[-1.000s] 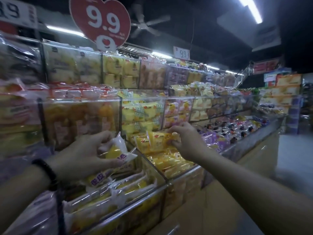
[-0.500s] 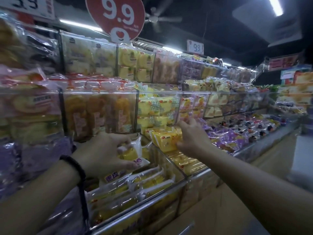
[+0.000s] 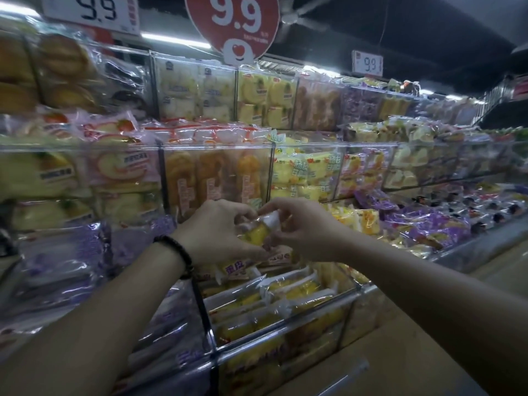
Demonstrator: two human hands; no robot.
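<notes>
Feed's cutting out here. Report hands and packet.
Left hand grips the cake packet; right hand pinches its white end. Packet held over the front bin. Nothing in the way.

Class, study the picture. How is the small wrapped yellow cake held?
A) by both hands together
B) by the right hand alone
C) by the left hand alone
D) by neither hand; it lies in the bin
A: the left hand and the right hand both pinch the wrapped yellow cake between them.
</notes>
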